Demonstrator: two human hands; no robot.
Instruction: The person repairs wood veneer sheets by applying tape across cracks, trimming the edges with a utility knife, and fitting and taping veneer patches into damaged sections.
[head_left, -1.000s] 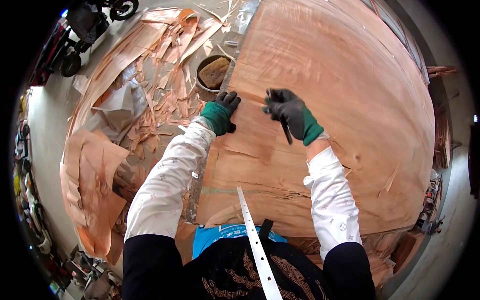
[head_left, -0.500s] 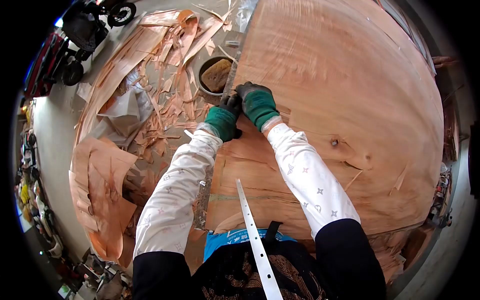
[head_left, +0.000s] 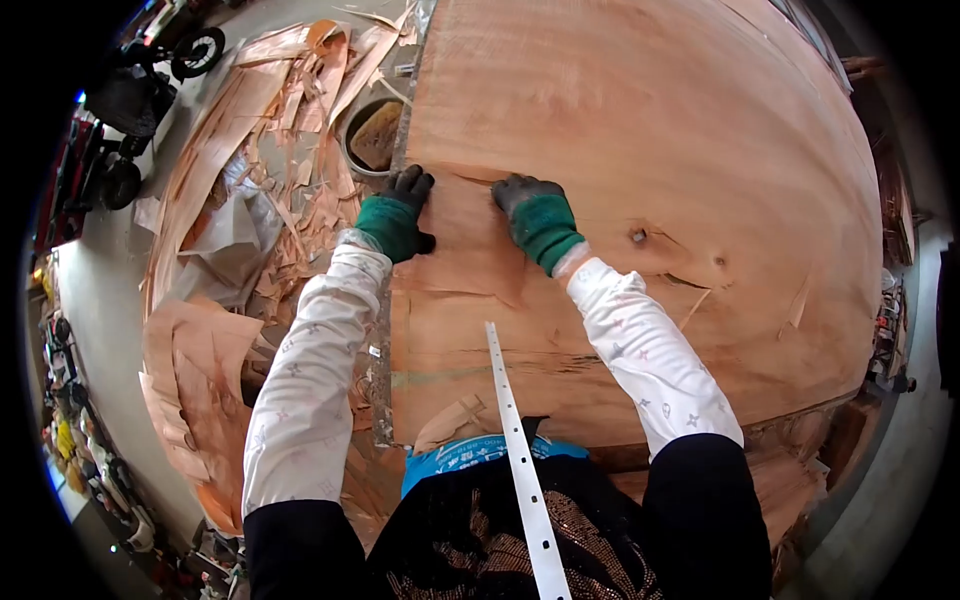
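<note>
A large sheet of wood veneer (head_left: 620, 110) covers the table before me. My left hand (head_left: 396, 213), in a black and green glove, rests with fingers apart on the sheet's left edge. To its right, my right hand (head_left: 537, 218), gloved alike, is on the sheet with its fingers bent together at the end of a dark crack. Whatever it may hold is hidden under the fingers. Between the hands lies a darker patch of veneer (head_left: 468, 225). A knot hole (head_left: 638, 236) shows right of my right hand.
A round container (head_left: 372, 138) with a brown block stands beyond the left edge. Torn veneer strips (head_left: 205, 365) and plastic sheeting (head_left: 230, 240) cover the floor at left. A white perforated strip (head_left: 517, 440) hangs before my body. Parked vehicles (head_left: 130, 120) stand at upper left.
My right hand came in to the left edge beside my left hand, then moved right along the crack. The dark tool seen in it earlier no longer shows. The view has shifted slightly.
</note>
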